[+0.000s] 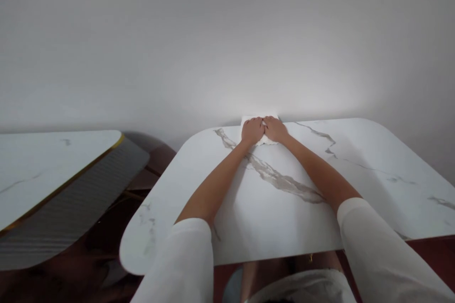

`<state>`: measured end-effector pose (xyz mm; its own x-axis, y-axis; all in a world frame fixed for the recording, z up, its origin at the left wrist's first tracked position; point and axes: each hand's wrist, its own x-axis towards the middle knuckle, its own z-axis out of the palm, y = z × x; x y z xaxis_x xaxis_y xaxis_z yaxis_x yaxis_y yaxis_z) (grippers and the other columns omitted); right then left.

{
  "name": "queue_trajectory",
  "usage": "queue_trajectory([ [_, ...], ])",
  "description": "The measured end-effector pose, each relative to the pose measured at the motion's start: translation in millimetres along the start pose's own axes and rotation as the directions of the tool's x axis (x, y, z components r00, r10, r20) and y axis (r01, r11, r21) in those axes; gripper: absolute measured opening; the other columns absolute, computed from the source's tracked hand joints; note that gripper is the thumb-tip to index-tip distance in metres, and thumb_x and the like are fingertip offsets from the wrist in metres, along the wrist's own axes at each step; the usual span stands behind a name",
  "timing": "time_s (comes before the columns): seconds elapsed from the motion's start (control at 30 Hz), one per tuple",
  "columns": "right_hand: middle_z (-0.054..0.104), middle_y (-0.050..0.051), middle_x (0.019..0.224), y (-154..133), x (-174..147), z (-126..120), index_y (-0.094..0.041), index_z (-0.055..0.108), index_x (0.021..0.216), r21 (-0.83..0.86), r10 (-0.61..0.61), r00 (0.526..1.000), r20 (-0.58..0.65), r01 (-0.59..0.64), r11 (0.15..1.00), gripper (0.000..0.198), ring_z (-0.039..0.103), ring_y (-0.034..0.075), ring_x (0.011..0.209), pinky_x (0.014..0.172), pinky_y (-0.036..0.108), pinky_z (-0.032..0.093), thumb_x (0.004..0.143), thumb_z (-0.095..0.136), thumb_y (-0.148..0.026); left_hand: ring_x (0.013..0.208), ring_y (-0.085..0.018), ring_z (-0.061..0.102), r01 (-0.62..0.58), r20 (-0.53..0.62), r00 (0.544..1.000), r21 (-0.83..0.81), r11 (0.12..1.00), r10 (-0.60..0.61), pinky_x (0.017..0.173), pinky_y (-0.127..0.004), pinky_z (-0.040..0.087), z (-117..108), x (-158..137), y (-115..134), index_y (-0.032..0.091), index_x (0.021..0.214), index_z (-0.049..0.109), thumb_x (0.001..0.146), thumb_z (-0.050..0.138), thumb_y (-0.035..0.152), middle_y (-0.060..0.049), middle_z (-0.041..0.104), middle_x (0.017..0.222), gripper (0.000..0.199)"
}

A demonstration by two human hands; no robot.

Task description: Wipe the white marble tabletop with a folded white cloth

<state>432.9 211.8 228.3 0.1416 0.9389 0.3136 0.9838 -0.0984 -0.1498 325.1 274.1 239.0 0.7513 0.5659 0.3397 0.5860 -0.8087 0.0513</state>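
Apparently wiping table at far edge | pressing cloth under flattened left hand and right hand | next: likely needing even pressure

The left grip and right grip hide their own palms and much of the white cloth beneath; to their right, the counter runs past the picture's edge; far left of them, another table is cut off; below them, a gold speck is too small to identify
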Motion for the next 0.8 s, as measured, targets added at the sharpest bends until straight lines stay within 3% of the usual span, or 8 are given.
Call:
queue_trajectory([
  [0.17,0.052,0.017,0.138,23.6,-9.6,-2.5,-0.004,0.049,0.133,-0.011,0.052,0.998,-0.029,-0.052,0.999,0.043,0.042,0.025,0.131,0.111,0.037,0.028,0.094,0.032,-0.016,0.113,-0.024,0.058,-0.047,0.009,0.999,-0.033,0.998,0.047,0.100,-0.037,0.039,5.0,14.8,19.2,0.015,0.114,0.059,0.091,0.034,0.017,-0.011,0.066,0.114,0.034],
  [0.37,0.045,0.019,0.145,31.5,-47.8,-15.4,0.000,0.043,0.138,-0.066,0.096,0.994,-0.049,-0.099,0.993,0.050,0.037,0.028,0.136,0.112,0.040,0.028,0.093,0.030,-0.017,0.123,-0.023,0.050,-0.122,-0.007,0.993,-0.078,0.989,0.122,0.105,-0.038,0.034,4.5,1.5,50.2,0.016,0.122,0.055,0.091,0.034,0.017,-0.011,0.059,0.130,0.038],
  [0.6,0.040,0.019,0.149,10.0,-91.7,-25.9,-0.002,0.039,0.142,-0.062,0.147,0.989,-0.018,-0.148,0.987,0.054,0.033,0.029,0.139,0.112,0.045,0.027,0.092,0.028,-0.019,0.132,-0.022,0.042,-0.141,0.040,0.989,-0.093,0.986,0.145,0.111,-0.039,0.029,-12.8,-42.4,68.5,0.014,0.134,0.049,0.091,0.031,0.019,-0.010,0.049,0.143,0.046],
  [0.8,0.038,0.019,0.150,-26.0,-130.2,-39.5,0.001,0.037,0.142,-0.059,0.159,0.987,0.015,-0.158,0.986,0.054,0.032,0.029,0.139,0.114,0.042,0.025,0.093,0.028,-0.019,0.135,-0.021,0.039,-0.148,0.083,0.984,-0.099,0.984,0.156,0.113,-0.038,0.027,-29.5,-87.0,72.2,0.015,0.137,0.046,0.090,0.031,0.019,-0.008,0.046,0.146,0.049],
])
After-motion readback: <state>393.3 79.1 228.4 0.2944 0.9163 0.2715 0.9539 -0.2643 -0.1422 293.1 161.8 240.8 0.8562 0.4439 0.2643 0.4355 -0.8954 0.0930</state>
